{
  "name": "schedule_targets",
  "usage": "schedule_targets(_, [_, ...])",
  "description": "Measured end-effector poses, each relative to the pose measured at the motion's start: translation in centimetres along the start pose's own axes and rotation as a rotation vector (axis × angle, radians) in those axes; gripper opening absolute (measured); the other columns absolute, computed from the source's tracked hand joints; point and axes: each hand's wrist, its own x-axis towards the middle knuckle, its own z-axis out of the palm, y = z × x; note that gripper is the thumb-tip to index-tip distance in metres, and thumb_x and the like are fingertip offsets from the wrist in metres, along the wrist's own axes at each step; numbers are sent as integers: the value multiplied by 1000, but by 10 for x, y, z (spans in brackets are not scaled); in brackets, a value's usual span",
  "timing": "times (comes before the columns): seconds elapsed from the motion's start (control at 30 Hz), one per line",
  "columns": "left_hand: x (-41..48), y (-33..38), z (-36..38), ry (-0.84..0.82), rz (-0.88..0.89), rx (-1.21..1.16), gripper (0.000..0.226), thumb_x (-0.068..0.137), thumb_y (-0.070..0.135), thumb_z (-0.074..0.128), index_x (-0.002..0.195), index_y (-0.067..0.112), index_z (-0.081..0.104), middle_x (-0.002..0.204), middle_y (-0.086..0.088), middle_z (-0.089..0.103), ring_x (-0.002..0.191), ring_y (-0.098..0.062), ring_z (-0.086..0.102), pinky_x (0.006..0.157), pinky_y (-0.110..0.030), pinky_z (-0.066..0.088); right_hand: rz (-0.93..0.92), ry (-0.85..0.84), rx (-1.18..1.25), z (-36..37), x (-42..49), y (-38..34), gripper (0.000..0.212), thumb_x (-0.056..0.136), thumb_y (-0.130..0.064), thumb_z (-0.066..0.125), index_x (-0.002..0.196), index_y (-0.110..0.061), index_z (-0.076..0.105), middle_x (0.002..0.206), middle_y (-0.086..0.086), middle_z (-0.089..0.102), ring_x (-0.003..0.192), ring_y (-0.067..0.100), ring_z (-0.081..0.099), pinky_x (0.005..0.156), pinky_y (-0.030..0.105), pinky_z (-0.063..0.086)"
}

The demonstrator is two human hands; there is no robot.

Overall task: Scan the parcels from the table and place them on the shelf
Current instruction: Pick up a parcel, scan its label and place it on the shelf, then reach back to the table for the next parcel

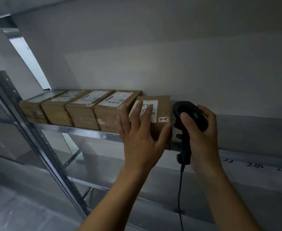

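on a metal shelf (80,130) against a dim grey wall (170,55), the left hand (140,139) lies splayed, seemingly pressing the end parcel (162,110) of a row of parcels (83,112); the right hand (202,135) grips a black scanner (191,114).

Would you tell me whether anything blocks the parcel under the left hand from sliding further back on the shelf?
Nothing visible does. The left hand rests flat on the end parcel, which sits forward of its neighbours; nothing shows behind it before the wall, though it hides part of that space.

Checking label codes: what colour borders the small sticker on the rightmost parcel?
Pinkish red, around a pale centre; the small sticker shows best in the head view.
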Motion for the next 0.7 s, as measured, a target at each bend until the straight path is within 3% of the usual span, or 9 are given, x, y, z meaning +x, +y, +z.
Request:
schedule_targets(0.13, [15,-8,12,-23,-5,68,80,91,79,41,147,22,52,164,-4,34,160,-26,-2,128,-54,0,-12,40,13,-4,11,2,73,74,-51,83,139,-39,51,137,-3,64,121,26,69,85,38,63])
schedule_targets(0.27, [30,-19,19,-69,2,93,76,90,79,42,141,24,57,157,-4,44,158,-31,10,127,-57,8,-9,22,-18,-4,14,4,68,76,-52,87,134,-45,53,137,-3,64,118,25,70,76,31,63])
schedule_targets(0.43, [40,-31,20,-61,39,90,74,91,80,41,136,25,62,147,-2,53,151,-27,24,127,-55,6,-41,32,-52,3,10,7,52,90,-32,79,134,-43,53,134,-3,65,116,24,70,68,23,61])
schedule_targets(0.7, [48,-39,4,-222,74,4,80,91,81,32,148,28,49,158,-4,41,157,-32,12,126,-52,-13,-58,164,-119,33,-16,3,47,93,-24,76,133,-38,54,127,-4,69,94,15,77,67,24,61])
